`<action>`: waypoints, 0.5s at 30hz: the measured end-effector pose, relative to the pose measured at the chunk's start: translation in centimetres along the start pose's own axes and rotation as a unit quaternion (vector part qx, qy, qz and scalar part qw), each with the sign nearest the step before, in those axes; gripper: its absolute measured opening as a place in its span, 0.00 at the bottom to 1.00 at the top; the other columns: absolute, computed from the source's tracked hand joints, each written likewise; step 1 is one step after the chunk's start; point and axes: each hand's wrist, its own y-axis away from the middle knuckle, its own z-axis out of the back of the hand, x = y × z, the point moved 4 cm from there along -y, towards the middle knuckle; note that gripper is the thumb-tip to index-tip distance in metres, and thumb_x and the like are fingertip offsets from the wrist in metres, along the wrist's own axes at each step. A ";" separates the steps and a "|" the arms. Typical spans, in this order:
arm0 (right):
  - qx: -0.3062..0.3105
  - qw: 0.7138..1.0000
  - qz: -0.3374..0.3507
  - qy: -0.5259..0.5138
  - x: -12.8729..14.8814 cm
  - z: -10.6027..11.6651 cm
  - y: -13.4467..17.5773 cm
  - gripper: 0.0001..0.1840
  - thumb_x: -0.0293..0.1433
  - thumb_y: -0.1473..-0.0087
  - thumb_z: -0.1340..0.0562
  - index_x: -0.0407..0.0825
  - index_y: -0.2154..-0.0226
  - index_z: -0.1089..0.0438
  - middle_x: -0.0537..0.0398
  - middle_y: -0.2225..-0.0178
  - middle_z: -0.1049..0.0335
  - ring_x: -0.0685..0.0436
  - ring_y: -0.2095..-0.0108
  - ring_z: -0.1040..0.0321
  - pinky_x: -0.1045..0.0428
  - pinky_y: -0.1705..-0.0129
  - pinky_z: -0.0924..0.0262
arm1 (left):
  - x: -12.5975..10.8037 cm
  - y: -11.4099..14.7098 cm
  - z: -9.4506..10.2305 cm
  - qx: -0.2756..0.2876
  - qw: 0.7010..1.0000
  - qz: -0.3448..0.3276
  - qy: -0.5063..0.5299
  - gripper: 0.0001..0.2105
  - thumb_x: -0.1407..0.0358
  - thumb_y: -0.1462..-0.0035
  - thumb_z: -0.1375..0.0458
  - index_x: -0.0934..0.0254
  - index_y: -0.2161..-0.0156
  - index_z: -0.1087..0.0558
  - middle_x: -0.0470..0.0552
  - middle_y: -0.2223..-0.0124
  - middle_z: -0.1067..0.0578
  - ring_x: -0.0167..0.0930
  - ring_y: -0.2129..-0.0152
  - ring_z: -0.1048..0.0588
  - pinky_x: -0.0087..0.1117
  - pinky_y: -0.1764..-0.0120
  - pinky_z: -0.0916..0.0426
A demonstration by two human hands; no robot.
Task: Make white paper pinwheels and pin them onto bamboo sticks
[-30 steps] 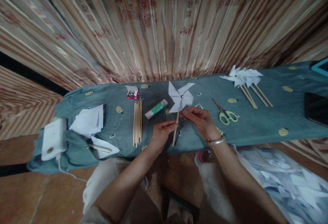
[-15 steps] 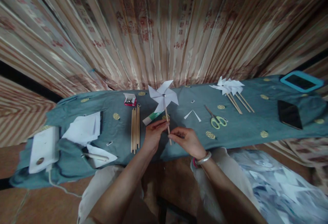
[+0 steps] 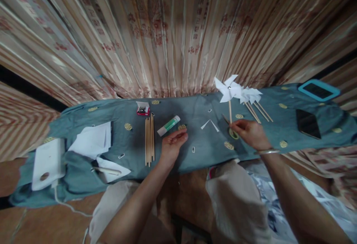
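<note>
Currently, pinwheel (image 3: 229, 90) being gripped low on stick (image 3: 230, 112) by right hand (image 3: 250, 133), axis being aimed near-to-far, just left of grouped pinwheels (image 3: 251, 96); left hand (image 3: 173, 146) being held empty.

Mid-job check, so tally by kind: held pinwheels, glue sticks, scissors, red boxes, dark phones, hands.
Held pinwheel: 1, in the right hand
Glue stick: 1
Scissors: 1 pair, partly hidden
Red box: 1
Dark phone: 1
Hands: 2, counting the left hand
Total: 7
</note>
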 end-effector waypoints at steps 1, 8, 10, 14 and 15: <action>0.004 0.995 -0.022 0.092 -1.5 1.0 -1.3 0.09 0.37 0.48 0.37 0.50 0.71 0.23 0.52 0.72 0.23 0.44 0.73 0.30 0.52 0.70 0.45 | 0.1 0.0 0.0 0.001 1.000 0.001 -0.006 0.14 0.62 0.64 0.28 0.61 0.67 0.18 0.50 0.65 0.18 0.31 0.67 0.24 0.35 0.56 0.30; 0.025 0.972 -0.090 0.215 -6.5 3.3 -7.1 0.10 0.32 0.49 0.34 0.46 0.78 0.26 0.47 0.76 0.29 0.47 0.75 0.36 0.48 0.68 0.50 | 0.6 -0.3 -0.2 0.009 1.000 0.008 -0.016 0.15 0.62 0.63 0.28 0.62 0.66 0.18 0.51 0.65 0.19 0.32 0.67 0.23 0.35 0.55 0.30; 0.027 0.972 -0.096 0.212 -7.2 3.1 -7.8 0.09 0.30 0.51 0.32 0.46 0.79 0.26 0.50 0.77 0.32 0.48 0.76 0.38 0.48 0.68 0.49 | 0.7 -0.4 -0.3 0.011 1.000 0.009 -0.021 0.14 0.62 0.63 0.28 0.61 0.66 0.18 0.50 0.66 0.19 0.32 0.67 0.23 0.35 0.55 0.31; 0.014 0.976 -0.089 0.199 -8.2 2.8 -8.8 0.10 0.29 0.54 0.31 0.45 0.82 0.26 0.55 0.81 0.38 0.50 0.78 0.42 0.48 0.69 0.48 | 0.6 -0.2 -0.3 0.013 0.999 0.009 -0.044 0.13 0.62 0.61 0.29 0.61 0.66 0.18 0.51 0.65 0.19 0.33 0.66 0.23 0.35 0.55 0.30; 0.004 0.977 -0.084 0.194 -8.3 2.7 -8.9 0.11 0.29 0.54 0.30 0.45 0.83 0.27 0.56 0.82 0.39 0.51 0.79 0.43 0.48 0.69 0.48 | 0.6 -0.2 -0.2 0.014 0.999 0.010 -0.049 0.13 0.62 0.60 0.29 0.61 0.66 0.18 0.51 0.65 0.19 0.33 0.66 0.23 0.36 0.55 0.30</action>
